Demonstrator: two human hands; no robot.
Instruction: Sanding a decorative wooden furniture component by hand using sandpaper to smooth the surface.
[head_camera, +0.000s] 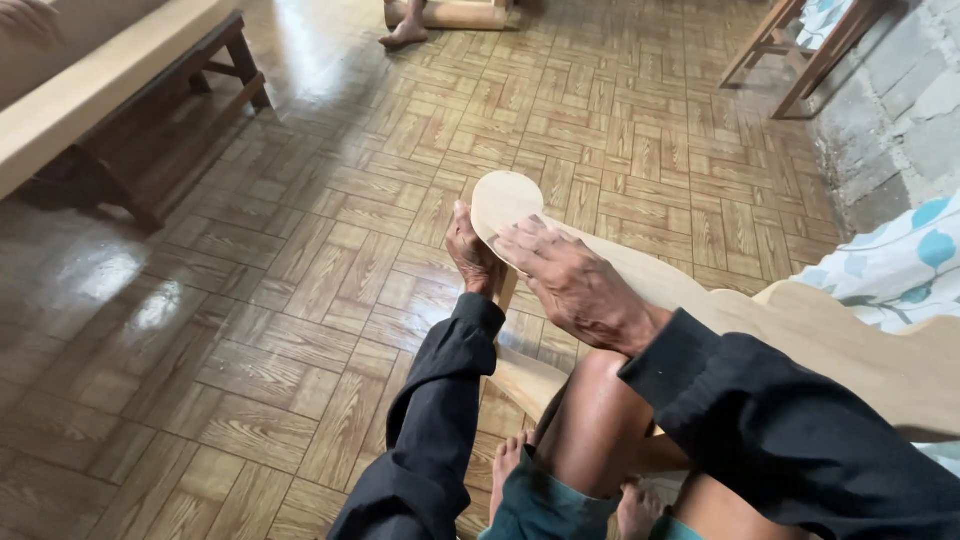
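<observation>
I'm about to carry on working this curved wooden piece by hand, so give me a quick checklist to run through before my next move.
1. Left hand steadying the wooden piece at its rounded end: ok, it grips from the left side.
2. Right hand flat on the top face: ok, palm and fingers lie on it.
3. Piece supported: ok, it rests across the knee.
4. What is under the right palm: cannot tell, hidden.
5. Bare feet clear of the piece: not ok, directly below it.
6. Floor ahead free: ok; bench stands apart.
</observation>
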